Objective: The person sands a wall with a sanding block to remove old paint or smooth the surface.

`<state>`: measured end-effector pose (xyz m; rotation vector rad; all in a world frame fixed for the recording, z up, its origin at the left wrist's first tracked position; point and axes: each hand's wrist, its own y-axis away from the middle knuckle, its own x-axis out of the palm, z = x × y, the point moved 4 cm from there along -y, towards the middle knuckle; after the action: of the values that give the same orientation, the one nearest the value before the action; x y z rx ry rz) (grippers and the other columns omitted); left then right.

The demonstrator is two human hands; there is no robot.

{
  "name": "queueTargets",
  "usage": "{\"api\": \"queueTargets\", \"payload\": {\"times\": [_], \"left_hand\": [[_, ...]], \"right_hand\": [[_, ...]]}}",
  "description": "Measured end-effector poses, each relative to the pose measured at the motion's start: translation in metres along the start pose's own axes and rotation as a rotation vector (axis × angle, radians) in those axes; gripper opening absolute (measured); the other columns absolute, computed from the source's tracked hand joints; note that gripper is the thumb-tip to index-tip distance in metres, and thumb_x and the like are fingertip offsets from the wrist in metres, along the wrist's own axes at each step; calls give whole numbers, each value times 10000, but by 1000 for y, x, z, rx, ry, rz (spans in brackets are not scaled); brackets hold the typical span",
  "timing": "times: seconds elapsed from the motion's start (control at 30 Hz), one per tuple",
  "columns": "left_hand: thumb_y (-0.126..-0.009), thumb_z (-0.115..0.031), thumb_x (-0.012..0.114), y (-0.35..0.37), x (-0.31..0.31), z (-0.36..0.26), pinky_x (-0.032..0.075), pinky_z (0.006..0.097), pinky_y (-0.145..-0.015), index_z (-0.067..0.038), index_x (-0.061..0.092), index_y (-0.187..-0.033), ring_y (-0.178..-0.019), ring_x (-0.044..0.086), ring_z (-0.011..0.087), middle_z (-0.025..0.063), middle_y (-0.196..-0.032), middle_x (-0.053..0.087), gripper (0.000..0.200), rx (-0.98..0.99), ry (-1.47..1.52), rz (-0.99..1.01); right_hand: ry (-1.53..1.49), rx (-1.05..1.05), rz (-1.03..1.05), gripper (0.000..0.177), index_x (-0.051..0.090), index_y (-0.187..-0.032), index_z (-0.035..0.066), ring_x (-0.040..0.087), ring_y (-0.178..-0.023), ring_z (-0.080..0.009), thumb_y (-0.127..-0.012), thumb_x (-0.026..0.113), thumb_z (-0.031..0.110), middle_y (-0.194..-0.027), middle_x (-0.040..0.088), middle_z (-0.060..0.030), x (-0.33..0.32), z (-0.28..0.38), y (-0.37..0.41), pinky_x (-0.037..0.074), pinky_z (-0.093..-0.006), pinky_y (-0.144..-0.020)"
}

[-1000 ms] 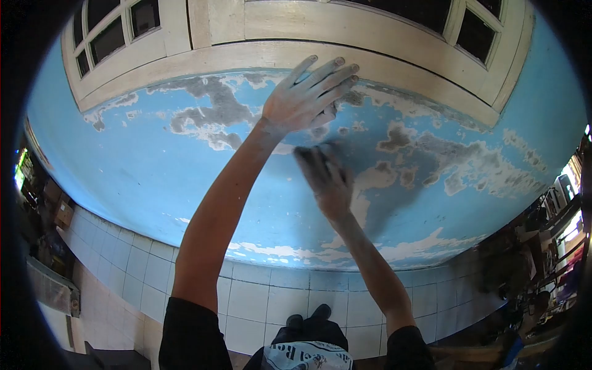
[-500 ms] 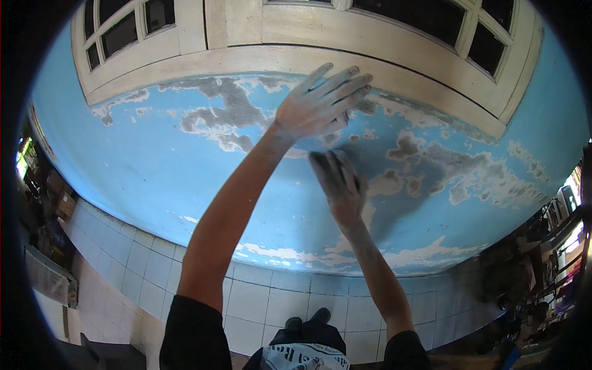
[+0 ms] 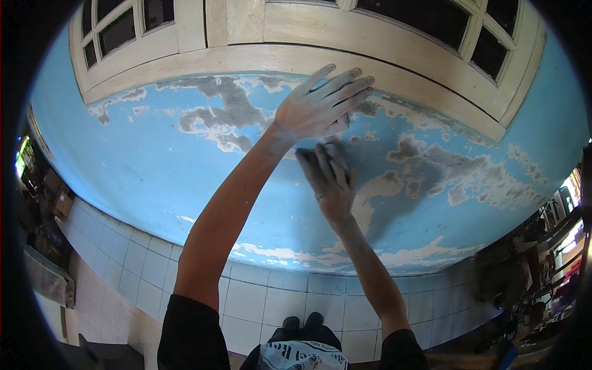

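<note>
My left hand rests with fingers spread across the lower edge of the cream window frame, its palm by the top of the wall. Pale dust coats its skin. Lower and slightly to the right, my right hand is pressed to the blue wall, its fingers close together and grey with dust. Whatever lies under those fingers is hidden from me. Around both hands the blue paint is broken by white and grey bare patches, with more patches to the right.
Dark window panes sit above the wall. Pale floor tiles run along its foot, where my shoes stand. Cluttered shelves are at the far right; boxes and dark items are at the left.
My right hand has shifted a little to the left and slightly up along the wall. My left hand stays on the frame.
</note>
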<state>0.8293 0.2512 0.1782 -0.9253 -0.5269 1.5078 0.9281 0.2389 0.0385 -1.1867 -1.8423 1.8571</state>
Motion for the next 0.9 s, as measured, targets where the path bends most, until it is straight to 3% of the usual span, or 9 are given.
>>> {"api": "queueTargets", "payload": {"times": [0.1, 0.23, 0.43, 0.63, 0.7, 0.77, 0.83, 0.87, 0.9], "left_hand": [[-853, -313, 523, 1, 1, -1, 317, 421, -1107, -195, 553, -1246, -1276, 442, 151, -32, -1376, 482, 411, -15, 60, 24], [-856, -299, 515, 1, -1, 5, 322, 421, -1100, -191, 546, -1264, -1284, 432, 153, -26, -1377, 479, 423, 4, -4, -13], [-834, -238, 484, 0, -1, -2, 331, 415, -1091, -178, 551, -1263, -1280, 441, 174, -8, -1381, 479, 438, -3, 31, 23], [-815, -222, 517, 1, -3, -3, 358, 417, -1067, -171, 569, -1225, -1260, 465, 175, -5, -1364, 495, 416, 3, 51, -13], [-817, -227, 522, -2, -2, -1, 365, 425, -1061, -166, 580, -1200, -1260, 467, 177, -2, -1355, 504, 392, 0, 11, -15], [-799, -233, 534, -2, -1, -3, 353, 421, -1071, -170, 571, -1210, -1271, 454, 170, -8, -1365, 495, 417, 0, -1, -19], [-781, -239, 547, -2, -1, 0, 340, 418, -1081, -174, 562, -1219, -1281, 442, 163, -15, -1374, 486, 443, -7, -28, -27], [-784, -234, 531, -1, -1, 0, 336, 419, -1085, -176, 559, -1223, -1280, 443, 164, -15, -1374, 486, 443, -19, -8, -14], [-788, -229, 516, -1, 0, -1, 331, 421, -1089, -177, 557, -1226, -1279, 445, 165, -15, -1374, 485, 443, -30, 16, -1]], "right_hand": [[47, -144, 14, 379, 633, -1210, 326, 498, -1152, -183, -873, 564, 166, -1297, 577, -19, 5, 1, 0, 321, -333, -905], [42, 62, -73, 480, 530, -1319, 319, 496, -1176, -173, -853, 576, 216, -1351, 530, -40, -5, -15, 4, 349, -370, -946], [30, -144, 20, 479, 553, -1299, 329, 475, -1205, -134, -842, 576, 190, -1333, 542, -15, 3, -14, 4, 354, -364, -947], [113, 416, -53, 484, 612, -1240, 328, 491, -1183, -196, -831, 534, 81, -1298, 569, -12, -28, -52, 15, 354, -336, -921], [10, -43, 84, 490, 618, -1235, 321, 498, -1162, -197, -827, 526, 66, -1305, 567, -27, -13, -34, 13, 334, -351, -953], [6, -113, -47, 469, 630, -1221, 307, 501, -1150, -201, -827, 534, 73, -1294, 574, -26, -15, -45, 12, 334, -376, -968], [47, 129, -92, 428, 642, -1212, 213, 502, -1136, -266, -834, 513, 59, -1312, 559, -81, -42, -76, 7, 374, -385, -942], [56, 320, -19, 345, 649, -1197, 191, 509, -1122, -301, -887, 499, 157, -1304, 558, -96, -45, -88, 11, 355, -419, -971], [62, 326, -21, 345, 649, -1197, 191, 509, -1122, -301, -887, 499, 157, -1304, 558, -96, -39, -86, 7, 355, -419, -971]]}}
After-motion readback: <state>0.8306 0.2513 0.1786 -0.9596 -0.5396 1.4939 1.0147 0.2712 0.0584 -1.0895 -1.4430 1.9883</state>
